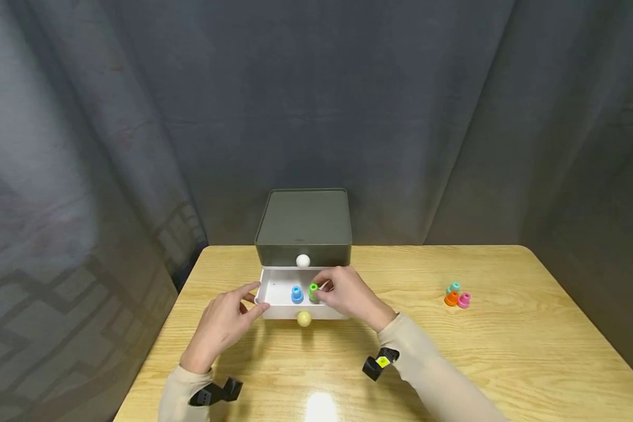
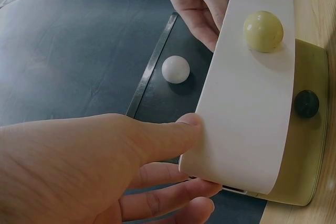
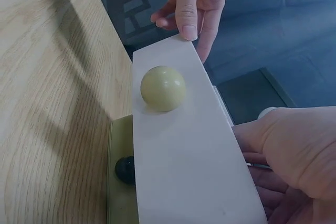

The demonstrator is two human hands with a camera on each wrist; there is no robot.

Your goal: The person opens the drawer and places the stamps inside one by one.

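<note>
A small desktop drawer box [image 1: 308, 217] has its white drawer [image 1: 279, 312] pulled out at the front, with a yellow ball knob [image 1: 303, 318]. My left hand [image 1: 224, 321] grips the drawer's left front corner, thumb on the rim and fingers along the side. Inside the drawer, my right hand [image 1: 348, 295] pinches a small green stepped plastic peg [image 1: 313, 291] between thumb and fingers. Left of it, a blue peg [image 1: 296, 295] stands upright on the drawer floor. In the right wrist view the drawer front hides the pegs.
On the table's right side, a turquoise peg [image 1: 453, 287], an orange peg [image 1: 451, 299] and a pink peg [image 1: 464, 300] stand close together. A dark top drawer with a white knob [image 2: 176, 70] is above; an olive drawer [image 2: 313, 156] with a dark knob is below.
</note>
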